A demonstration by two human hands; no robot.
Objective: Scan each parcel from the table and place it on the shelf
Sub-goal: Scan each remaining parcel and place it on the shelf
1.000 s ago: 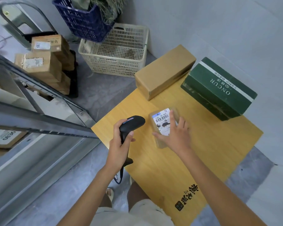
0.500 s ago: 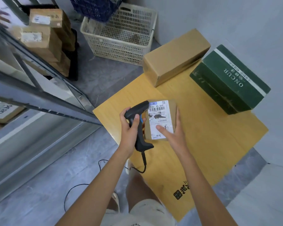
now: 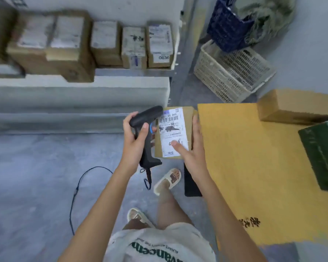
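Shelving [image 3: 80, 95] now fills the upper left of the view, where half a second ago it only edged in from the left; the person has turned from the table [image 3: 254, 167] towards it, carrying the small parcel [image 3: 173, 132] clear of the table edge and out over the floor. That suggests the scan is done or nearly done and the placing step is beginning. On the shelf stands a row of about six labelled cardboard boxes [image 3: 106, 44], though blur at the far left makes the count uncertain. Two parcels wait on the table: one plain brown box [image 3: 295, 106] and one green box [image 3: 322, 156]. Beyond the table sit one pale lattice basket [image 3: 231, 72] and one dark blue basket [image 3: 227, 25] with greenish material inside. The one parcel in hand is held label up by the right hand [image 3: 193, 154], thumb pressing on the white label and fingers curled under the far edge. The left hand [image 3: 134, 142] has its grip clamped round the handle of the one black scanner [image 3: 147, 129], whose head lies just beside the barcode, its cable trailing to the floor.
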